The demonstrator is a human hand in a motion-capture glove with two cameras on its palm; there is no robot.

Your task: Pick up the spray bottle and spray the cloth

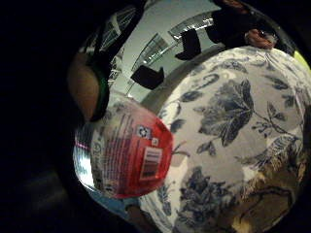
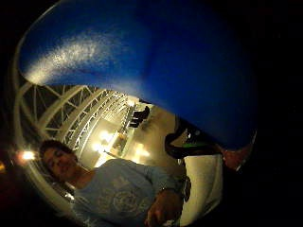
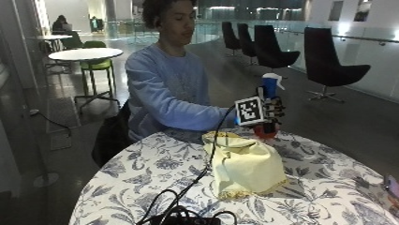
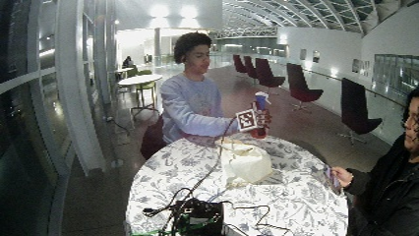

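Spray bottle [image 3: 269,101]: gripped upright in my gloved right hand [image 3: 272,111], lifted off floral table [image 3: 156,173]; I'd tilt nozzle toward yellow cloth [image 3: 246,166] beside it before squeezing.

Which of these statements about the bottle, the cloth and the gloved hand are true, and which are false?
1. The right hand grips the bottle. True.
2. The bottle stands on the table. False: it is held up above the table.
3. The cloth is yellow and lies heaped on the table. True.
4. The bottle's top is red. False: the top is blue with a white nozzle; the base is red.
5. The cloth lies under the bottle. False: it lies nearer the camera, apart from the bottle.
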